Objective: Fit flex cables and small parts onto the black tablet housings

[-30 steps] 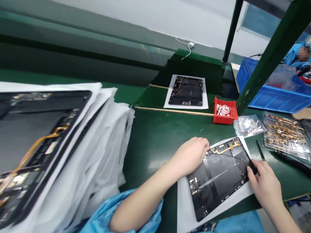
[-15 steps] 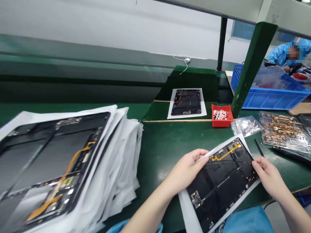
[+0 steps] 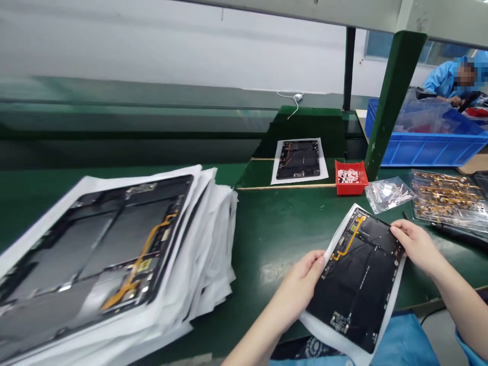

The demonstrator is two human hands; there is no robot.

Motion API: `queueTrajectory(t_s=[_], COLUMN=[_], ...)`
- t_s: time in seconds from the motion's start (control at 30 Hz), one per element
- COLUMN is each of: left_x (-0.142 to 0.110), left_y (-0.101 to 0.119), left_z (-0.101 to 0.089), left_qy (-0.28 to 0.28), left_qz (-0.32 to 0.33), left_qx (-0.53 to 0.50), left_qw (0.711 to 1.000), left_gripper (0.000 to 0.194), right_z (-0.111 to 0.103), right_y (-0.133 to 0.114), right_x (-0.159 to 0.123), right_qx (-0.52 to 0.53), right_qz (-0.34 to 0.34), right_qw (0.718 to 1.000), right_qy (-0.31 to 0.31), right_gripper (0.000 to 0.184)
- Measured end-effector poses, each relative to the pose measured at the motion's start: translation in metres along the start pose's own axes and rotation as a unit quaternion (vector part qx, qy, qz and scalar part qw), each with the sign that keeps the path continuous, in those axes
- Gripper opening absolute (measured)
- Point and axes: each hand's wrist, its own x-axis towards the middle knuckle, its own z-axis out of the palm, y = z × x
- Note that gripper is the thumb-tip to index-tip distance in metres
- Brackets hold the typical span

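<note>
I hold an opened black tablet body [image 3: 360,279] with an orange flex cable on a white sheet [image 3: 335,335], lifted and tilted above the green bench's near edge. My left hand [image 3: 301,282] grips its left edge together with the sheet. My right hand [image 3: 414,246] pinches its upper right corner. At my left a tall stack of similar tablet bodies [image 3: 95,254], interleaved with white sheets, lies on the bench.
Another tablet body on a sheet [image 3: 299,160] lies further back. A red bin of small white parts [image 3: 351,177], a clear bag of parts [image 3: 387,194], trays of orange flex cables [image 3: 446,201] and a blue crate [image 3: 430,142] stand at right. A person in blue works at far right.
Both hands lifted the tablet body with its sheet off the bench and turned it more upright. My view swung up and right, so the stack at left shows more fully.
</note>
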Motion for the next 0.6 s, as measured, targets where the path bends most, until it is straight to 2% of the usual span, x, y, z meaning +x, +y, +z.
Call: queueTrajectory(t_s=[0.13,0.23,0.33,0.47,0.6], left_x=[-0.012,-0.019,-0.021,-0.015,-0.008], left_y=[-0.011,-0.019,-0.021,-0.015,-0.004], left_z=[0.010,0.016,0.019,0.018,0.015], left_qy=[0.020,0.050,0.047,0.015,-0.031], left_qz=[-0.009,-0.001,-0.005,-0.017,0.007], left_qx=[-0.023,-0.027,-0.055,-0.075,-0.072], left_qw=[0.999,0.998,0.997,0.997,0.997], left_gripper=[0.047,0.048,0.049,0.054,0.047], right_z=[0.008,0.013,0.012,0.009,0.013], right_y=[-0.014,-0.024,-0.028,-0.023,-0.005], right_x=[0.013,0.003,-0.011,-0.033,-0.069], right_qx=[-0.110,-0.185,-0.224,-0.213,-0.146], right_qz=[-0.026,-0.032,-0.029,-0.017,-0.004], right_qw=[0.993,0.980,0.971,0.973,0.986], right_qy=[0.044,0.070,0.078,0.092,0.082], right_gripper=[0.030,0.032,0.031,0.029,0.033])
